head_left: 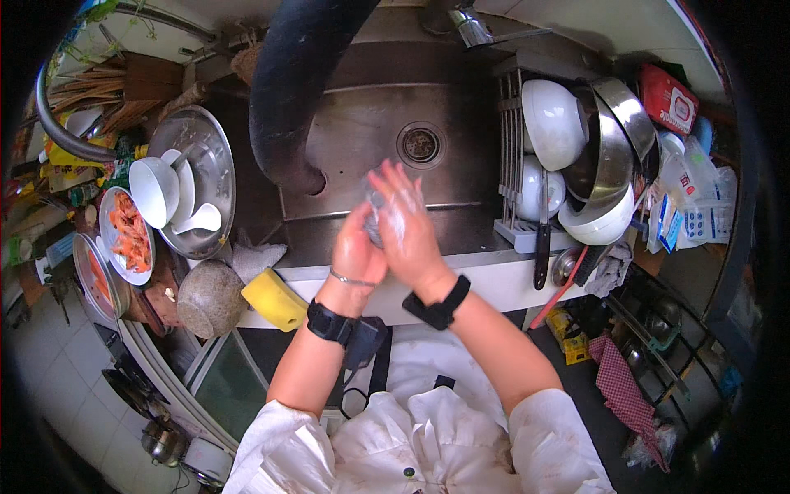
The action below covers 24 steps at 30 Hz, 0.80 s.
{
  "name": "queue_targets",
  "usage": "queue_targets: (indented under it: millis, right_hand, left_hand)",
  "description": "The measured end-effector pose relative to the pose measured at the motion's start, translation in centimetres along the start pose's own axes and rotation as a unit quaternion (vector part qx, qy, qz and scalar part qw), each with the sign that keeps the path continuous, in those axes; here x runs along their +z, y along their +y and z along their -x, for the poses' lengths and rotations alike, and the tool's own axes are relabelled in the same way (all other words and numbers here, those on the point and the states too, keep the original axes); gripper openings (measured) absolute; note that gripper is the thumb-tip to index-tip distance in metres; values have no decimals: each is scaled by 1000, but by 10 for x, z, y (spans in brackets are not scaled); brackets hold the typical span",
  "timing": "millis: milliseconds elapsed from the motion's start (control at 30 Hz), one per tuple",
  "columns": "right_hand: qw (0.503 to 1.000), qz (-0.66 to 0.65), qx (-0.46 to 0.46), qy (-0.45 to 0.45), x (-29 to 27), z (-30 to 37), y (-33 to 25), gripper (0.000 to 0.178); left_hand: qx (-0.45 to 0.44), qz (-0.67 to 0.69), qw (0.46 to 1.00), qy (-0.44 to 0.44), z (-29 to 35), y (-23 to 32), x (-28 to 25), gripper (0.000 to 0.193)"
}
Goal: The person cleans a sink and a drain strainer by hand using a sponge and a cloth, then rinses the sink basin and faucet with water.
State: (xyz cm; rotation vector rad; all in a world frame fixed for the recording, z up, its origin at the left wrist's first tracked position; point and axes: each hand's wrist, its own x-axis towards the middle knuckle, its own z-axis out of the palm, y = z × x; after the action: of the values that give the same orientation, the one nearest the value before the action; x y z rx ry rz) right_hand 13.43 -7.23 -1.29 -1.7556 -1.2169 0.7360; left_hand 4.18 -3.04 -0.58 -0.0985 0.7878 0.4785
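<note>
Over the front edge of the stainless-steel sink point(350, 140), my two hands meet and touch. My right hand point(407, 235) has its fingers stretched out and slightly apart, with whitish suds over its skin. My left hand point(359, 249) presses against it from the left; its fingers are mostly hidden behind the right hand. Between the palms shows a pale greyish patch point(375, 218), blurred, and I cannot tell whether it is lather or a thing. Beyond my hands lies the round drain point(420, 146). Black bands circle both wrists.
A thick black pipe point(284, 90) hangs over the sink's left part. A rack of white bowls point(553, 123) and a black-handled knife point(543, 239) stand at right. A steel basin point(216, 177), a plate of shrimp point(129, 235), a stone-like bowl point(210, 298) and a yellow sponge point(276, 300) lie left.
</note>
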Motion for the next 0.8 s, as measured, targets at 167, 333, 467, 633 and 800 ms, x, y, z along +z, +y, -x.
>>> queue_targets:
  millis: [167, 333, 467, 633, 800]
  right_hand:
    - [999, -6, -6, -40, -4, -7, -5, 45]
    - [1000, -6, 2, -26, -7, 2, -6, 46]
    - [997, -35, 19, -63, -6, 4, -19, 47]
    - [995, 80, 30, -44, -11, -6, 11, 51]
    - [998, -16, 8, -60, -5, 1, -11, 49]
  left_hand:
    - [14, -9, 1000, 12, -5, -17, 4, 43]
    - [31, 7, 998, -59, -12, 1, 4, 48]
    - [44, 54, 996, -62, -14, -16, -2, 50]
    - [9, -78, 997, 5, -11, -6, 7, 50]
    - [29, 86, 992, -86, -13, -13, 6, 50]
